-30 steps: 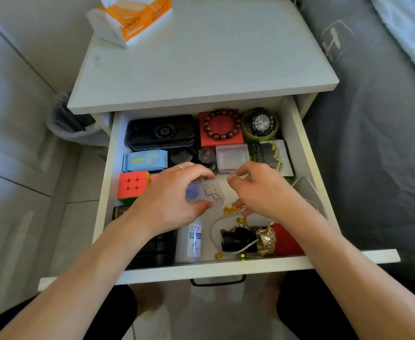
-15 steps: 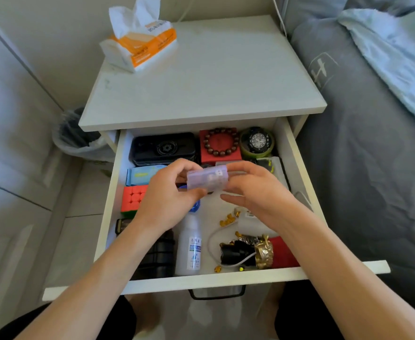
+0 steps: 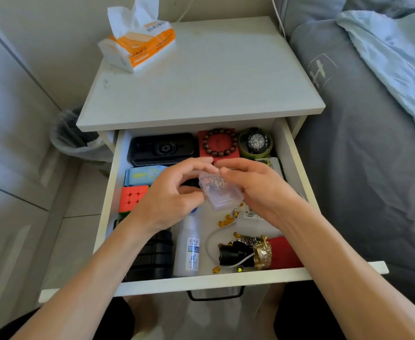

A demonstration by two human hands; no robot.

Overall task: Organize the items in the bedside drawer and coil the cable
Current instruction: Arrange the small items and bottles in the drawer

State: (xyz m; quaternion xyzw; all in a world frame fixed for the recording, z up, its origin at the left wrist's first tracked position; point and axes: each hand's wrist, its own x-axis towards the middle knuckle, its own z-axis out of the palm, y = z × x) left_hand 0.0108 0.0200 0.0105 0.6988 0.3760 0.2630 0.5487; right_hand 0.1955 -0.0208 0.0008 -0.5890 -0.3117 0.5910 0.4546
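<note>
The white bedside drawer (image 3: 297, 173) stands pulled open. Above its middle, both hands hold a small clear plastic box (image 3: 222, 196) with dice inside. My left hand (image 3: 169, 200) grips its left side and my right hand (image 3: 260, 190) pinches its top right edge. A white cable (image 3: 210, 244) curves loose near the drawer's front, beside a black and gold object (image 3: 245, 253). Small amber beads (image 3: 226, 220) lie scattered on the drawer floor. A white bottle (image 3: 189, 249) lies at the front.
At the back sit a black case (image 3: 162, 148), a red box with a bead bracelet (image 3: 218, 143) and a watch (image 3: 255, 142). A puzzle cube (image 3: 131, 197) and blue packet (image 3: 142, 174) lie left. A tissue pack (image 3: 140, 45) is on the nightstand top. The bed is right, a bin (image 3: 76, 138) left.
Both hands lifted the clear dice box from the drawer floor, and it now tilts with its flat side facing me. The camera view has tipped up toward the nightstand top.
</note>
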